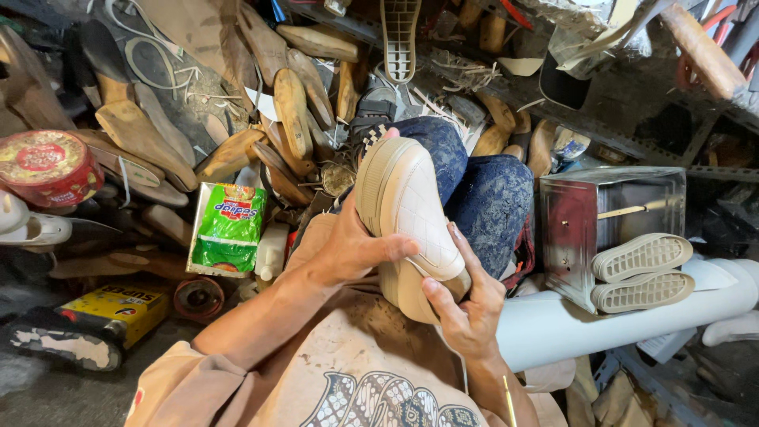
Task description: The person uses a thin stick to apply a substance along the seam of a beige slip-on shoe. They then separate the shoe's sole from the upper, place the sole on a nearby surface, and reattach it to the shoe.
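Both hands on the shoe (407, 209), held over the knees (474, 186), toe pointing away. Left hand (348, 249) wraps its left side, thumb across the quilted upper. Right hand (466, 304) cups the heel end from below, thumb pressed on the heel, fingers up the right side. Right of the shoe: metal box (609, 221), two soles (640, 273) on a white pipe (569, 324). Left of the shoe: green packet (229, 225), wooden lasts (292, 111) beyond.

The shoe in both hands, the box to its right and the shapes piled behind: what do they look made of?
Shoe: cream, matte, quilted upper, probably leather or an imitation; ribbed sole edge looks rubbery. Box: sheet metal, shiny, reflecting. Foot-shaped forms: wood, bare, tan, grain visible. Left hand and right hand grip the shoe.
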